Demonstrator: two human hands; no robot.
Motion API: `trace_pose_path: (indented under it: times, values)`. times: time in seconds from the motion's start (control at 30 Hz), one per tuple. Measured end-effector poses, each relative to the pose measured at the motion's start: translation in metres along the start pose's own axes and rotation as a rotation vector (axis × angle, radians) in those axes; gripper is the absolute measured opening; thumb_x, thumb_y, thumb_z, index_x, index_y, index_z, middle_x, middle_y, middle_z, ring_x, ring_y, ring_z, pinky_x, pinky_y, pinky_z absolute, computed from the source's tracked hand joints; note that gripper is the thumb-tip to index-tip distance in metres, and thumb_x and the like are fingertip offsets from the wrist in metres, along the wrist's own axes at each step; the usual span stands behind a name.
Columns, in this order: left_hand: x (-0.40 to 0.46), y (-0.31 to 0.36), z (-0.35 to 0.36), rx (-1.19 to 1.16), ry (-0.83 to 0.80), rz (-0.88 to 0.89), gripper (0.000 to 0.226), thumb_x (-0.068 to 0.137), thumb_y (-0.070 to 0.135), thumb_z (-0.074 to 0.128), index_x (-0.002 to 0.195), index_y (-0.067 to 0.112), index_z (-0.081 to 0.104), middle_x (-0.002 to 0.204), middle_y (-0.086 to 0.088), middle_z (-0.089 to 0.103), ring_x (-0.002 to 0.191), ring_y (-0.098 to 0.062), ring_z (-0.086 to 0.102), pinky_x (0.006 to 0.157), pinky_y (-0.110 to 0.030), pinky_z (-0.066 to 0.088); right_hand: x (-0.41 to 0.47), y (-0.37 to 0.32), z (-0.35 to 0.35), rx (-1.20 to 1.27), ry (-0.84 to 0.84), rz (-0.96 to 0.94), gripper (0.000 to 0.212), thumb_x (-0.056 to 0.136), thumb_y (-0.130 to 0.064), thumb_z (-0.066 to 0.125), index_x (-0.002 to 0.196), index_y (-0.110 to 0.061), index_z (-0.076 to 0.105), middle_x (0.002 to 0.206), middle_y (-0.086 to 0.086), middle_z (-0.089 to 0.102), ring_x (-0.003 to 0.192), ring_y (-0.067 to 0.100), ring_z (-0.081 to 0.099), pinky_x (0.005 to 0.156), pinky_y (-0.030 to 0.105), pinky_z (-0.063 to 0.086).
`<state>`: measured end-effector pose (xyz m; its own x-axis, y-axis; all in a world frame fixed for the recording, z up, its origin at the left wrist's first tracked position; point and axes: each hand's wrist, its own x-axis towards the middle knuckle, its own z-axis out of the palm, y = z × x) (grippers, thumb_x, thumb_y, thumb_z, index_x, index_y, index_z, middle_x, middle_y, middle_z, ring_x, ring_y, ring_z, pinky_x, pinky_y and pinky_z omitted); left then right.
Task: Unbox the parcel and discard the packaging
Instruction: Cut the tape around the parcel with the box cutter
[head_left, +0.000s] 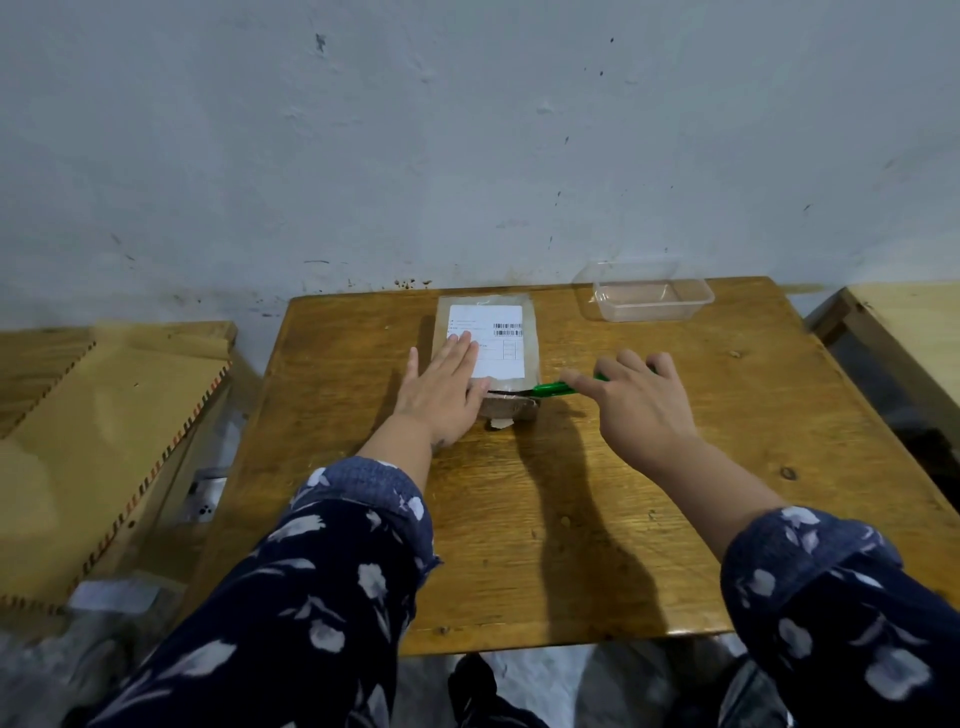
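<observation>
Parcel (488, 353) sits at the bench's (675, 493) twelve o'clock; your left hand (441, 387) presses it flat, open, right hand (636, 402) clenching the green cutter (553, 388) at its near edge; a slip could nick those fingers

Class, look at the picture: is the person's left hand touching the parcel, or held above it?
Touching. The head view shows the left hand lying flat on the parcel, fingers spread over its white label, no gap visible.
</observation>
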<state>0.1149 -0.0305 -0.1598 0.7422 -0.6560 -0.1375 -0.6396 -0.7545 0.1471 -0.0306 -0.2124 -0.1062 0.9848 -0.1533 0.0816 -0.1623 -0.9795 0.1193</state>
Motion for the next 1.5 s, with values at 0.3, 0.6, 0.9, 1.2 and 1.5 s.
trace_pose_path:
  times: [0.3, 0.6, 0.9, 1.2, 1.5]
  values:
    - [0.006, 0.014, -0.003, -0.076, 0.079, -0.079, 0.063, 0.101, 0.048, 0.023, 0.154, 0.019, 0.006, 0.162, 0.004, 0.0, 0.148, -0.01, -0.004, 0.119, -0.047, -0.007, -0.002, 0.02, 0.002, 0.52, -0.105, 0.368, 0.046, 0.097, -0.019, 0.039, 0.136, -0.042, 0.044, 0.111, -0.001, 0.065, 0.091, 0.022, 0.058, 0.077, 0.036, 0.037]
    - [0.05, 0.048, -0.001, -0.039, -0.004, -0.153, 0.108, 0.075, 0.087, 0.024, 0.154, 0.018, -0.005, 0.161, -0.001, -0.016, 0.147, -0.019, -0.019, 0.114, -0.06, -0.007, 0.012, 0.009, 0.026, 0.968, -0.143, 0.623, 0.053, 0.096, -0.014, 0.047, 0.144, -0.03, 0.035, 0.113, 0.008, 0.067, 0.068, 0.015, 0.058, 0.053, 0.026, 0.044]
    - [0.05, 0.047, 0.005, 0.02, 0.005, -0.137, 0.088, 0.089, 0.071, 0.018, 0.153, 0.016, -0.006, 0.161, -0.008, -0.017, 0.147, -0.024, -0.019, 0.114, -0.061, -0.007, 0.025, -0.004, 0.037, 1.184, -0.171, 0.662, 0.046, 0.098, -0.014, 0.044, 0.14, -0.031, 0.041, 0.089, -0.001, 0.064, 0.066, 0.014, 0.053, 0.06, 0.03, 0.045]
    - [0.043, 0.044, 0.005, 0.006, 0.012, -0.1, 0.079, 0.094, 0.061, 0.017, 0.153, 0.015, -0.006, 0.16, -0.008, -0.017, 0.147, -0.021, -0.019, 0.115, -0.058, -0.009, 0.043, -0.012, 0.033, 1.292, -0.175, 0.686, 0.046, 0.099, -0.016, 0.043, 0.143, -0.03, 0.037, 0.086, -0.002, 0.062, 0.063, 0.01, 0.05, 0.054, 0.022, 0.042]
    - [0.043, 0.045, 0.006, -0.002, 0.028, -0.105, 0.077, 0.095, 0.059, 0.019, 0.153, 0.014, -0.005, 0.161, -0.008, -0.015, 0.147, -0.02, -0.017, 0.116, -0.059, -0.006, 0.057, -0.013, 0.035, 1.311, -0.152, 0.683, 0.045, 0.1, -0.017, 0.041, 0.143, -0.03, 0.037, 0.087, -0.003, 0.061, 0.067, 0.012, 0.051, 0.056, 0.024, 0.043]
